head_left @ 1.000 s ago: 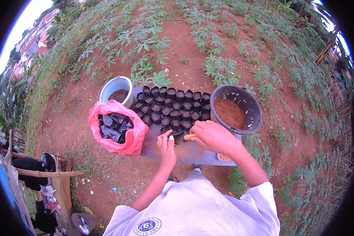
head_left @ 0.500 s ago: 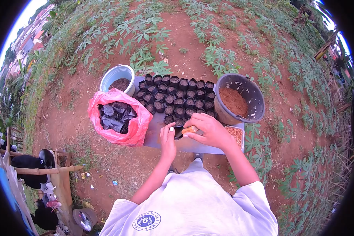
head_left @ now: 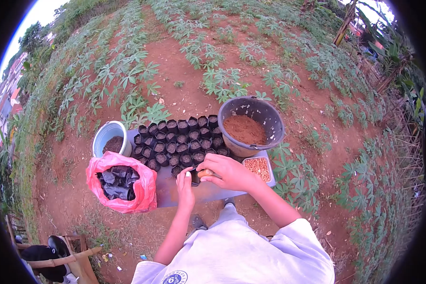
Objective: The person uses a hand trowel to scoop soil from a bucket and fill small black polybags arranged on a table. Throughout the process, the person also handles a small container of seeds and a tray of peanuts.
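Filling a grow bag at the desk [head_left: 208, 191]

Left hand [head_left: 185, 182] grips the bag [head_left: 194, 176]; right hand [head_left: 227, 171] clasps a scoop [head_left: 204, 173]. The bag looks soft, floppy: hold its rim.

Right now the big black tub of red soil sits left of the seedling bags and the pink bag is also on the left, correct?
Not quite. In the head view the black tub of red soil sits right of the seedling bags; the pink bag is indeed on the left.
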`<state>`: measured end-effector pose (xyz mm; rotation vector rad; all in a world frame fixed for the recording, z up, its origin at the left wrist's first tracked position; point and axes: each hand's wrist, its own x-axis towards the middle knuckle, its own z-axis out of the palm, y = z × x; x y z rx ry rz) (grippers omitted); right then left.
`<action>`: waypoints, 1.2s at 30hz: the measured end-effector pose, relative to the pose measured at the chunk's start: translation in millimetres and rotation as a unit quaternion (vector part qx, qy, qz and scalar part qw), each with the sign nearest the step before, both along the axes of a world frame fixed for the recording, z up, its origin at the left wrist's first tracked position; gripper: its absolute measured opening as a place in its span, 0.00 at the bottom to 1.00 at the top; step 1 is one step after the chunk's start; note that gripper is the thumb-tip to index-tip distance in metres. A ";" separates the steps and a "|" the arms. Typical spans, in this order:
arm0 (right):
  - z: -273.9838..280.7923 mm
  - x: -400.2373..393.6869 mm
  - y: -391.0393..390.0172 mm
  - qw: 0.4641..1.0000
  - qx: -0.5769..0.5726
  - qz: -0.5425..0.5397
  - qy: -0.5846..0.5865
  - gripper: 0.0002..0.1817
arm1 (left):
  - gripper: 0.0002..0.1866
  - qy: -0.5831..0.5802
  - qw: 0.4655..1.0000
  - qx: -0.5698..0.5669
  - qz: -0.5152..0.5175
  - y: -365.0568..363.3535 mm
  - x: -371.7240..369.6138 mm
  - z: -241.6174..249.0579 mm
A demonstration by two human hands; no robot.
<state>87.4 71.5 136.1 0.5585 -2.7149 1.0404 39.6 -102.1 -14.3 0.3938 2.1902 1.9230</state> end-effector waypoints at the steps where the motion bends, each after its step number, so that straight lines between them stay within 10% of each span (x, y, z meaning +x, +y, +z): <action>1: 1.5 3.5 6.1 1.000 0.004 -0.003 0.002 0.15 | 0.21 -0.003 1.000 0.007 -0.020 5.4 -1.1 -1.0; 19: 6.2 32.3 160.3 0.991 -0.093 -0.077 -0.053 0.14 | 0.20 -0.063 0.992 -0.006 -0.111 157.3 -9.9 20.2; 36: -12.9 10.0 314.8 0.974 -0.189 -0.122 0.010 0.17 | 0.22 -0.166 0.983 0.070 0.022 213.6 -13.5 -4.8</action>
